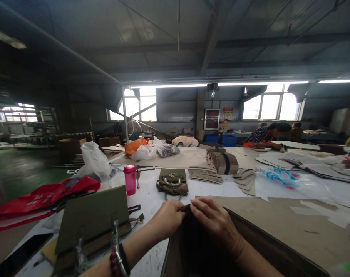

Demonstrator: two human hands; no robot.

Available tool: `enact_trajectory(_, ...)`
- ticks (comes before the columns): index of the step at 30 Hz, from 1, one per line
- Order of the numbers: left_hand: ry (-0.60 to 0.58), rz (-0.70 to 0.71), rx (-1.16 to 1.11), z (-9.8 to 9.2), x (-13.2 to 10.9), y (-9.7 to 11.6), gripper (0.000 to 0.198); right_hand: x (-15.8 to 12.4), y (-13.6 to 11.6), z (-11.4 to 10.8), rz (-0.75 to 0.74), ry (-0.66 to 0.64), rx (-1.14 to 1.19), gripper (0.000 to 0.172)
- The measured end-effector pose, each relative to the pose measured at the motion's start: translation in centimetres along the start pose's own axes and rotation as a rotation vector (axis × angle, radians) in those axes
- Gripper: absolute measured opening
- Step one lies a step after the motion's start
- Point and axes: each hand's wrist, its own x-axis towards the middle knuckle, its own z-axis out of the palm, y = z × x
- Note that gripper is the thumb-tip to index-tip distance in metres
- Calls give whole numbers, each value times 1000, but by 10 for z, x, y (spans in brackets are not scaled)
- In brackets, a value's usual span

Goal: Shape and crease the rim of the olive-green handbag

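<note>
Your left hand [171, 216] is pinched tight on the rim of that dark bag [265, 236], and your right hand [215, 220] has its fingers curled over the same edge, right next to it. Can't see where your right thumb sits, tbh. For a neat edge, I'd press both layers flat between fingertips and work along in small bites, with even pressure so it doesn't pucker. Don't yank, it'd probably crease.

The bag's right in front of you, at the near side of the table [151, 246], mouth gaping up at you. Dark brown, slight sheen on the right-hand wall, long edge sloping down to the right. Inside's too dark to make out.
</note>
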Motion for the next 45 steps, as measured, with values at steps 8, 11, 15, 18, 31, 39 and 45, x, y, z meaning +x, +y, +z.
enact_trajectory(8, -8, -18, 11, 1, 2, 1, 19, 2, 1, 4, 9, 25, 0, 21)
enact_trajectory(11, -3, -24, 17, 1, 3, 2, 17, 7, -2, 12, 126, 32, 25, 17)
enact_trajectory(15, 22, -12, 39, 1, 4, 0, 16, 13, -7, 21, 232, 57, -40, 16)
enact_trajectory(18, 36, 0, 60, 1, 4, 0, 15, 14, -7, 23, 201, 40, -65, 14)
enact_trajectory(31, 68, 15, 118, 2, 1, 2, 15, 13, -6, 20, 264, 38, 42, 12)
enact_trajectory(39, 83, 17, 106, 4, 3, 0, 19, 11, -4, 22, 372, 13, 92, 9)
enact_trajectory(45, 99, -56, 97, 2, 10, -7, 20, 10, 10, 18, 400, -100, 255, 26)
